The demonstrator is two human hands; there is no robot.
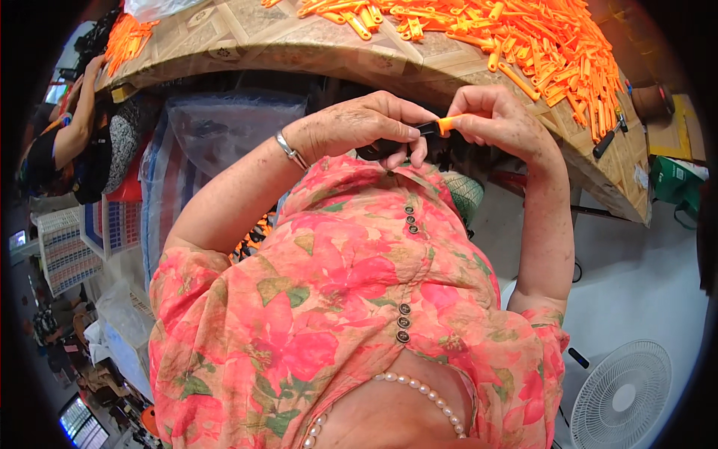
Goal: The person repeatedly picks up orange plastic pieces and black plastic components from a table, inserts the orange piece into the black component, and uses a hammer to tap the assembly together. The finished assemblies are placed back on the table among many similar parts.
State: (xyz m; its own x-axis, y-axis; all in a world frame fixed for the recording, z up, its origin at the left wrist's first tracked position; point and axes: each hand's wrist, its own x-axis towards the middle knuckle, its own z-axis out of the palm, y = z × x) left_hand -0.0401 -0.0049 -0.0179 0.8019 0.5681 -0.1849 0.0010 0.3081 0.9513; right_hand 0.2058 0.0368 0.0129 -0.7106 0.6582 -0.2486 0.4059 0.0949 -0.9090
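Both of my hands meet in front of my chest, just short of the table edge. Between the thumb and fingers of my left hand [374, 123] is a small black plastic part [428, 129]. My right hand [493, 123] pinches an orange plastic piece [446, 125], its end touching the black part. Much of each piece is covered by my fingers, so I cannot tell how far they fit together. Past my hands, a big heap of orange plastic pieces [538, 45] lies on the table [262, 52].
A screwdriver-like tool with a black handle [604, 144] lies at the table's right edge. Plastic-covered crates [217, 142] stand to the left. At far left a co-worker's arm [75, 123] reaches toward a smaller orange pile [129, 41]. A white fan [622, 396] stands lower right.
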